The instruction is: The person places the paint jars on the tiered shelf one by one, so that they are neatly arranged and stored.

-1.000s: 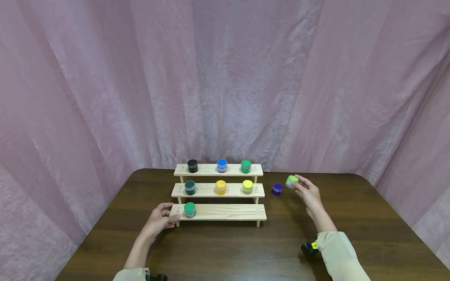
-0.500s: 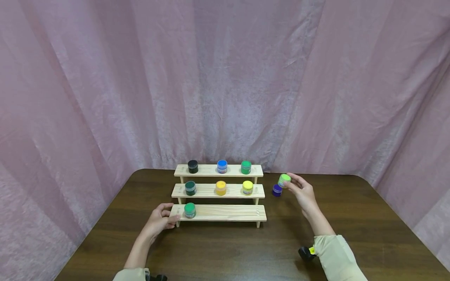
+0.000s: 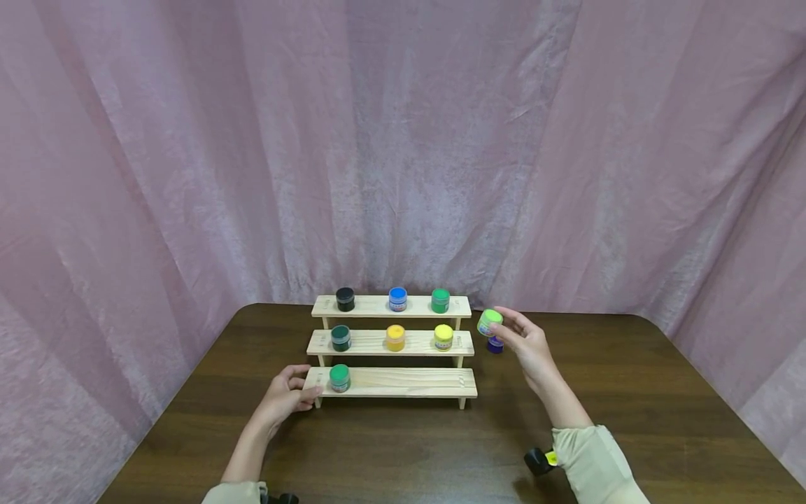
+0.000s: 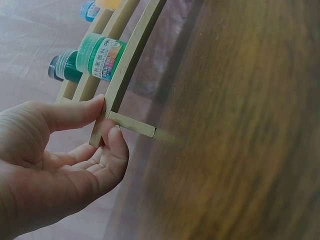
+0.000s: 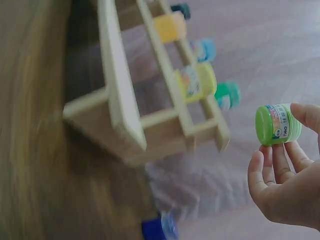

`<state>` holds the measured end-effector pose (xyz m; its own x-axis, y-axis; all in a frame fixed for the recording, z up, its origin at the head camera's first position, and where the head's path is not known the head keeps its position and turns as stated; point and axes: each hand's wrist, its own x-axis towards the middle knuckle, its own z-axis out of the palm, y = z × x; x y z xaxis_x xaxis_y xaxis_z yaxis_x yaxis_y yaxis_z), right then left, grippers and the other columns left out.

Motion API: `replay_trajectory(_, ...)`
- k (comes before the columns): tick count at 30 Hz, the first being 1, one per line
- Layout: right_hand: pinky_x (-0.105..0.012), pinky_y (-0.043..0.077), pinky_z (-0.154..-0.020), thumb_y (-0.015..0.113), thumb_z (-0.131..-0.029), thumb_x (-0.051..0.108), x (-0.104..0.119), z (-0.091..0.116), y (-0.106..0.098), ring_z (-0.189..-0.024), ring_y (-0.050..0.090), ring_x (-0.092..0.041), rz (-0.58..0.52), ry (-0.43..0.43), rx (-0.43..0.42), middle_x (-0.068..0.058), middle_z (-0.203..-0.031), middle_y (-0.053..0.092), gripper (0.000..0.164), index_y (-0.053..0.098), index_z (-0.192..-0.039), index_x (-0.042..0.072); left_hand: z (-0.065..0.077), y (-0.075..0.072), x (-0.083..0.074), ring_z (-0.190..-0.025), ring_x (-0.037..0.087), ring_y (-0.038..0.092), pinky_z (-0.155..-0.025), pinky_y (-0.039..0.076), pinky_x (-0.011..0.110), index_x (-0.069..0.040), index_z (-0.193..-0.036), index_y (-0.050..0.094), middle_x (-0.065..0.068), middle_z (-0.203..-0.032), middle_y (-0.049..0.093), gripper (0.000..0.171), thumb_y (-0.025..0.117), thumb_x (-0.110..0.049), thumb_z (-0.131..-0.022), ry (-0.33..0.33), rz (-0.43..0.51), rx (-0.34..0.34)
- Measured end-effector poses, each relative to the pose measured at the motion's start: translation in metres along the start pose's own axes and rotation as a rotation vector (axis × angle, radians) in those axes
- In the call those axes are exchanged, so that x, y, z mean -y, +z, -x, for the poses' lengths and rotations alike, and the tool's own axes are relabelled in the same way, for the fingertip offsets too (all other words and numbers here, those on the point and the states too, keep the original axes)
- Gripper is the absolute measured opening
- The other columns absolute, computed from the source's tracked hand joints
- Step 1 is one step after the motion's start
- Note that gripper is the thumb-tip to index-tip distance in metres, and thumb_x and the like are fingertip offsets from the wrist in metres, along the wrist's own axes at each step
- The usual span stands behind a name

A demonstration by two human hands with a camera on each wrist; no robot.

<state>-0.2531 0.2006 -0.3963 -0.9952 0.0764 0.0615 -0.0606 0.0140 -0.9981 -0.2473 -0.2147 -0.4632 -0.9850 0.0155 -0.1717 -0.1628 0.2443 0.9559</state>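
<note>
Between thumb and fingers, my right hand (image 3: 527, 348) pinches a light green paint jar (image 3: 490, 322), held up in the air to the right of a three-tier wooden shelf (image 3: 409, 382). Behind and below that jar, a purple paint jar (image 3: 495, 345) stands on the table, partly covered in the head view. My left hand (image 3: 283, 393) grips the left end of the lowest tier; its thumb lies on top and a finger is underneath, as the left wrist view shows. A green paint jar (image 3: 340, 378) stands on this tier near the thumb, not touching it.
The middle tier carries a dark green jar (image 3: 341, 338), an orange-yellow jar (image 3: 395, 337) and a yellow jar (image 3: 443, 337). On the top tier are a black jar (image 3: 345, 299), a blue jar (image 3: 397, 299) and another green jar (image 3: 440, 300). A pink curtain (image 3: 403, 154) hangs behind the table (image 3: 403, 455).
My right hand has carried the light green jar leftward toward the shelf, passing over the purple jar. The left hand keeps its grip on the lowest tier.
</note>
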Motion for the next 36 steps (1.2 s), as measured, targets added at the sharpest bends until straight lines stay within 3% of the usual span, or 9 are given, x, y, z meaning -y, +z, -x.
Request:
replay_trajectory(11, -0.018, 0.05, -0.085, 0.063, -0.094, 0.012, 0.007, 0.012, 0.03, -0.093, 0.06, -0.001, -0.006, -0.063, 0.107, 0.015, -0.098, 0.063, 0.05, 0.046, -0.139, -0.004, -0.003, 0.0, 0.001, -0.069, 0.013, 0.058, -0.062, 0.053, 0.024, 0.01, -0.138, 0.035, 0.011, -0.089, 0.062, 0.061, 0.068, -0.002, -0.088, -0.011, -0.01, -0.006)
replay_trajectory(18, -0.021, 0.051, -0.088, 0.062, -0.093, 0.01, 0.0, 0.02, 0.057, -0.095, 0.061, -0.004, -0.075, -0.004, 0.188, 0.009, -0.103, 0.062, 0.049, 0.048, -0.137, -0.004, -0.001, 0.0, 0.001, -0.069, 0.013, 0.058, -0.062, 0.053, 0.025, 0.009, -0.138, 0.035, 0.01, -0.09, 0.063, 0.06, 0.067, -0.003, -0.088, -0.017, -0.022, -0.004)
replay_trajectory(36, -0.02, 0.049, -0.087, 0.069, -0.089, 0.011, -0.032, 0.029, 0.111, -0.1, 0.059, -0.006, 0.029, 0.005, 0.277, -0.014, -0.122, 0.064, 0.046, 0.056, -0.131, -0.002, 0.0, 0.0, 0.0, -0.07, 0.014, 0.058, -0.063, 0.053, 0.025, 0.01, -0.138, 0.036, 0.011, -0.09, 0.061, 0.061, 0.068, -0.002, -0.087, -0.017, -0.018, -0.007)
